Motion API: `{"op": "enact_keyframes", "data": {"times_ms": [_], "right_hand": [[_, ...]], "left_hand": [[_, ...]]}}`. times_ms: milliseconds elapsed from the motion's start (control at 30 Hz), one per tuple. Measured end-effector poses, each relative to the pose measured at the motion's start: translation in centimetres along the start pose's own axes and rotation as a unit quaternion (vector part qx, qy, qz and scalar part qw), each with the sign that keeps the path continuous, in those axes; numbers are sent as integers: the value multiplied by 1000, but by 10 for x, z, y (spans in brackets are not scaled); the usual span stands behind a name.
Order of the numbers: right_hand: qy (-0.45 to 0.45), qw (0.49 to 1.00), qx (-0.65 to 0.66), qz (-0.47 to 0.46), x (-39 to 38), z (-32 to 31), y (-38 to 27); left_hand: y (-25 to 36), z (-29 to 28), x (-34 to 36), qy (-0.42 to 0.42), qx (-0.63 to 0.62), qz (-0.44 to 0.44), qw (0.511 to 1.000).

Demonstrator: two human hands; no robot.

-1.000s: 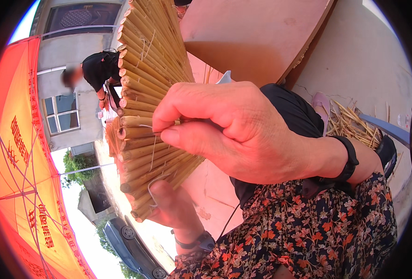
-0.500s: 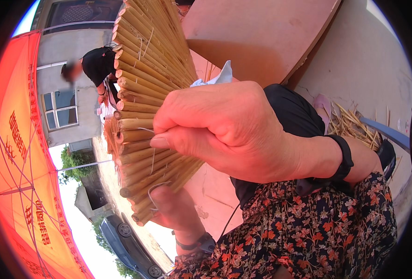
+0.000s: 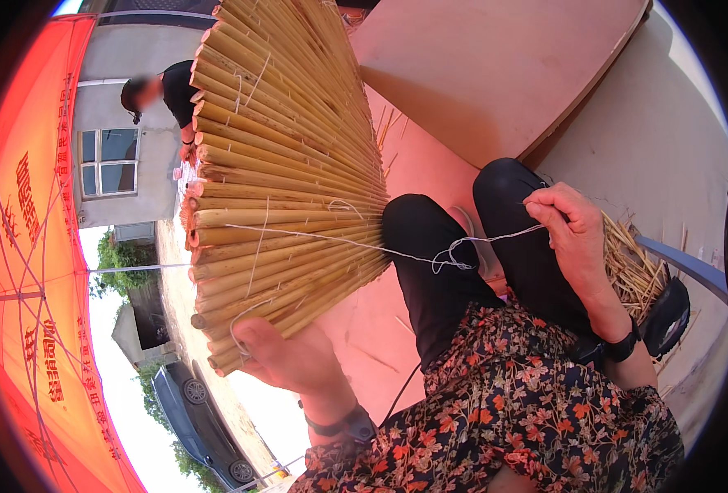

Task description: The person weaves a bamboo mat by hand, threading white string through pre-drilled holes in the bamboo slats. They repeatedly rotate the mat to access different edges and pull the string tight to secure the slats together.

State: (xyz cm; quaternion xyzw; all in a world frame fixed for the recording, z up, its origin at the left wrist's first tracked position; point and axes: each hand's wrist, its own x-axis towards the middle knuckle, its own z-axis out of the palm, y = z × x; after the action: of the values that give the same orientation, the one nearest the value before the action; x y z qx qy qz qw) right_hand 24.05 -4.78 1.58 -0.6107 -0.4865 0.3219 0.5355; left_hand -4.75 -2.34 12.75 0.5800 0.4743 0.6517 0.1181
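A mat of yellow reed stalks (image 3: 290, 164), laid side by side and stitched with white thread, slants across the upper middle. At its lower edge is my left hand (image 3: 294, 357), thumb against the end stalks and a loop of thread; the fingers partly go out of sight behind the mat. Away to the right, over my knee, my right hand (image 3: 573, 230) pinches a thin white string (image 3: 356, 243). The string runs from the stalks across my lap, with a loose tangle midway. Whether a needle is in the pinch is too small to tell.
Cut reed scraps (image 3: 627, 267) lie right of my legs, beside a blue-grey strip (image 3: 683, 264). A large board (image 3: 495, 74) leans beyond my knees. Another person in black (image 3: 179, 94) bends at the far left, near a red canopy (image 3: 31, 246). A car (image 3: 195, 423) stands outside.
My right hand has moved from in front of the mat out to the right, drawing the string into a long line. My left hand stays at the mat's lower edge.
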Motion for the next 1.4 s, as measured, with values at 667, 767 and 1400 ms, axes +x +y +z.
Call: {"op": "enact_keyframes", "data": {"times_ms": [667,767,1400], "right_hand": [[-218,804,67,-549,155,104,-60],[-219,813,91,-531,148,119,-66],[-153,814,191,-527,0,3,-204]], "left_hand": [[-65,99,9,94,-119,-77,985],[-70,92,14,95,-117,-80,985],[96,-10,-49,100,-158,-14,982]]}}
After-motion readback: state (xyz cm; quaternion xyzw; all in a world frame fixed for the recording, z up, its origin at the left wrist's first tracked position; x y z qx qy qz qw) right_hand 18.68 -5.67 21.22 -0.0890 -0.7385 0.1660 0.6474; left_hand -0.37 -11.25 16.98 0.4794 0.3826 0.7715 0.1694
